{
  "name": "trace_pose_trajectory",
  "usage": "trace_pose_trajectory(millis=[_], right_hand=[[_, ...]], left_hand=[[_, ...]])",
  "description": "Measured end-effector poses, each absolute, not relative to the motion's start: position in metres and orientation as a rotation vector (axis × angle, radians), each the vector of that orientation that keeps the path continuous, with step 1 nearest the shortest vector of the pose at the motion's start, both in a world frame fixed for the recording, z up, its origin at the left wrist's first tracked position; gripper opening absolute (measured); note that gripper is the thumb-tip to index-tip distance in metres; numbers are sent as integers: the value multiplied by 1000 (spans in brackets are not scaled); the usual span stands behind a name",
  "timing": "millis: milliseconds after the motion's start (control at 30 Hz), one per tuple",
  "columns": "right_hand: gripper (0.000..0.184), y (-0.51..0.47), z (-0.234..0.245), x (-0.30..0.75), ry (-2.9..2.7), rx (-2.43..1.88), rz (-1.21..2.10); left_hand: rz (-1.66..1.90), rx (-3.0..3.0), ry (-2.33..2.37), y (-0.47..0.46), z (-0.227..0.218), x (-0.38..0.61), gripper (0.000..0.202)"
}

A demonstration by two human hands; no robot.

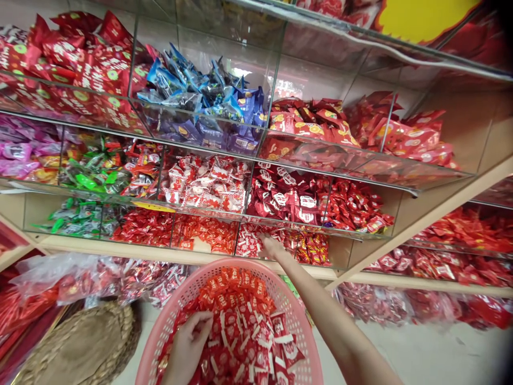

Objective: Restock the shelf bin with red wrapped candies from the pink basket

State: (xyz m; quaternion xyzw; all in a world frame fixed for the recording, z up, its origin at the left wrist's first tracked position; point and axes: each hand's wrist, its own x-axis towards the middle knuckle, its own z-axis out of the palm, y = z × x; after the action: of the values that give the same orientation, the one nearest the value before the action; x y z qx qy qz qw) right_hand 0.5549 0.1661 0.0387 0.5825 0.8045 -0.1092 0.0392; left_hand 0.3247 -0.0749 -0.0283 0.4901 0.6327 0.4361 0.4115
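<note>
A pink plastic basket (308, 326) with a perforated wall stands below the shelves. It holds many small red-wrapped candies (236, 326), plain red ones at the far side and red-and-white ones nearer. My left hand (192, 334) is inside its left part, just over the candies, with its fingers curled in; what they hold, if anything, is hidden. My right hand (273, 248) reaches past the far rim to the lowest shelf. It is at the front of a compartment of red-and-white wrapped candies (249, 240). Its fingers are blurred and partly hidden among them.
Clear-fronted shelf compartments hold blue packets (192, 85), large red packets (88, 59), green-wrapped sweets (96, 174) and dark red packets (286, 195). A woven straw basket (80, 342) sits at lower left beside plastic bags (76, 275). More bagged sweets (425, 307) lie at right.
</note>
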Motion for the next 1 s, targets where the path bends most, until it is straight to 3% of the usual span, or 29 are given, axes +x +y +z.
trace_pose_trajectory(millis=[200, 367, 567, 800, 1000], right_hand=[[56, 162, 33, 548, 2477, 1842, -271], [38, 158, 36, 556, 2529, 1890, -270], [37, 144, 45, 563, 2614, 2046, -298], [29, 77, 59, 564, 3020, 2050, -966], [27, 6, 37, 560, 2865, 1916, -1398]], left_hand=[[1102, 1244, 1592, -75, -26, 324, 34], [1124, 1257, 1601, -76, -16, 326, 35], [1137, 1277, 1585, -76, -7, 330, 33], [1175, 1248, 1608, -77, 3, 328, 31], [1163, 1261, 1612, -77, 7, 329, 30]])
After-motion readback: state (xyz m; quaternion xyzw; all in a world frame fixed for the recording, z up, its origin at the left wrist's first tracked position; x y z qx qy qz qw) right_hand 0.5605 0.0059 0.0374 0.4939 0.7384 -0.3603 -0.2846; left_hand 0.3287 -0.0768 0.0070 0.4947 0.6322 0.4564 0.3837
